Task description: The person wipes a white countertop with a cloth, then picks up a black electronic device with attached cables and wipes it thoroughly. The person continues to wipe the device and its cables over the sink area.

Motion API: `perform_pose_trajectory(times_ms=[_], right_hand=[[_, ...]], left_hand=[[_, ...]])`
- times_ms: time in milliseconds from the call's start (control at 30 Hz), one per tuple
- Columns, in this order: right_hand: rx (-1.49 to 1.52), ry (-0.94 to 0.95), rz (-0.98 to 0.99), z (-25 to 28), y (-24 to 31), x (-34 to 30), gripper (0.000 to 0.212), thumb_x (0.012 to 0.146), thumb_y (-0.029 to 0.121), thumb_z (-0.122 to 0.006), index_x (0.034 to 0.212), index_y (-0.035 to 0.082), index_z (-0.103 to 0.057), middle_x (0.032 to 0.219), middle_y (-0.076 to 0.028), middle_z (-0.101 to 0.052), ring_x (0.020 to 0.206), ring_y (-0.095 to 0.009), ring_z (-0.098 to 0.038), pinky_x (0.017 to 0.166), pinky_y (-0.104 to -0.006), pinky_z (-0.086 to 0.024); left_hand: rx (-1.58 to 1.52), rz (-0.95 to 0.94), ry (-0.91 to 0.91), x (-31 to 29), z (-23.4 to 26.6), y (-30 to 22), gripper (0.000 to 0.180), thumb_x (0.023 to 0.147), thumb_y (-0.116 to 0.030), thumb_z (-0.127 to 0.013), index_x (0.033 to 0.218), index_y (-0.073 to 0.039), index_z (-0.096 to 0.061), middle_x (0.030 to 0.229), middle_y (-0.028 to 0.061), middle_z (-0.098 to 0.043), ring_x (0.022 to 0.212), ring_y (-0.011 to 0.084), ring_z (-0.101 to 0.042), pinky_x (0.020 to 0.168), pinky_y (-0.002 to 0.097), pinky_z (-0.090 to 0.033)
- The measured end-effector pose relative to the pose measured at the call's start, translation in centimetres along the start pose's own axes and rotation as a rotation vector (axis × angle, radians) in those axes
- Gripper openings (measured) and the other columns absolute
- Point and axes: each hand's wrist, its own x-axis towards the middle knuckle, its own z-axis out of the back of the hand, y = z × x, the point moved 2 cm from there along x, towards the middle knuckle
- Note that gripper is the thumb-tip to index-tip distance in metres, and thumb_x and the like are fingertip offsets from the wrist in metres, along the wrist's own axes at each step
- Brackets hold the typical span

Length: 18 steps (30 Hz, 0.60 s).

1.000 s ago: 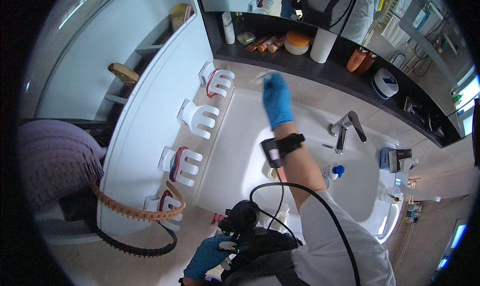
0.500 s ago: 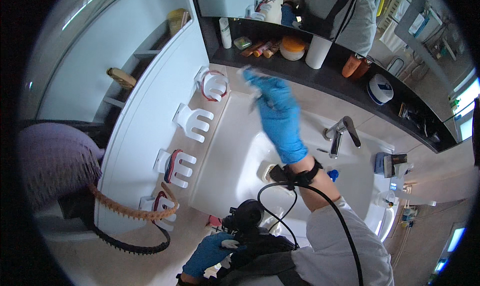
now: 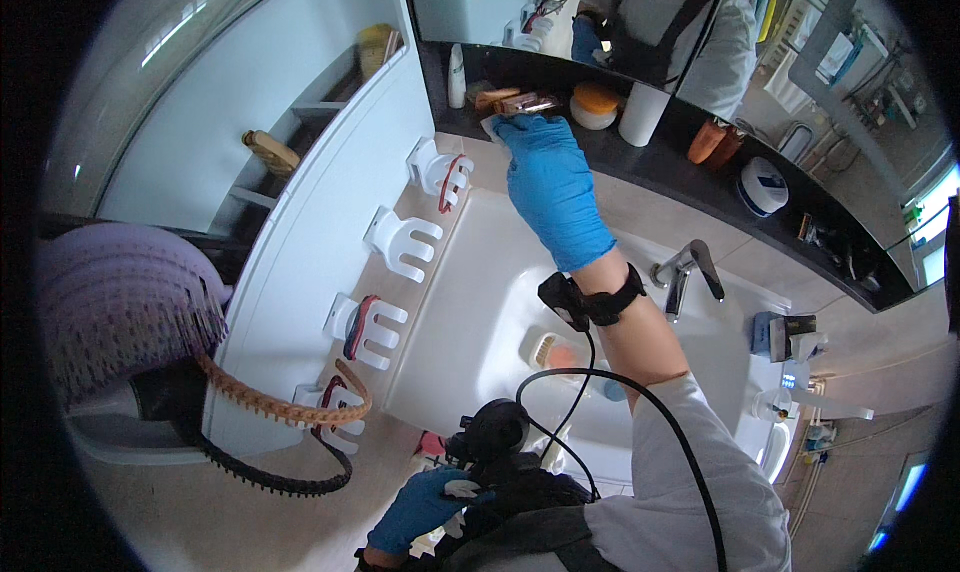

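Observation:
My right hand (image 3: 553, 192), in a blue glove, reaches across the sink to the near edge of the black shelf (image 3: 600, 152). Its fingers are bent over a white wipe (image 3: 491, 127), which peeks out at their left and touches the shelf edge. Just beyond the fingertips lie several small tubes (image 3: 520, 103); a white upright tube (image 3: 457, 77) stands to their left, and an orange-lidded jar (image 3: 594, 106) to their right. Low in the view, my left hand (image 3: 415, 512), also gloved in blue, is closed near my body on something white and crumpled (image 3: 462, 488).
Below my right arm is the white sink (image 3: 470, 282) with a chrome faucet (image 3: 685, 272) and a soap dish (image 3: 552, 353). White pronged holders (image 3: 403, 237) with hair ties line the cabinet side at left. Headbands (image 3: 280, 422) and a purple brush (image 3: 130, 312) hang there. A black cable loops by my forearm.
My right hand has moved forward from above the sink to the shelf edge. A small greenish item beside the white tube no longer shows. My left hand stays in place. The view has shifted slightly.

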Motion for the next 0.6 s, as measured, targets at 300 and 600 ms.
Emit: perform_pose_trajectory(times_ms=[300,600], right_hand=[[-0.061,-0.004,-0.135,-0.1,1.1,0.2,0.038,0.069,-0.006,-0.052,0.105,0.004,-0.062,0.099,-0.016,-0.058,0.091,-0.035,-0.053,0.081,-0.0400,-0.046],[0.444,0.150,-0.437,-7.2,-2.2,-9.2,0.019,0.081,0.002,-0.052,0.096,0.002,-0.063,0.088,-0.016,-0.064,0.076,-0.028,-0.061,0.067,-0.0334,-0.048]], left_hand=[[-0.038,0.072,0.019,-0.4,0.0,0.0,0.027,0.079,-0.019,-0.065,0.102,-0.005,-0.063,0.099,0.0111,-0.065,0.088,0.0261,-0.062,0.079,0.0313,-0.048],[-0.078,0.120,-0.004,-1.0,0.1,0.4,0.028,0.080,-0.021,-0.066,0.104,-0.007,-0.062,0.097,0.0102,-0.064,0.086,0.0249,-0.062,0.076,0.0314,-0.048]])
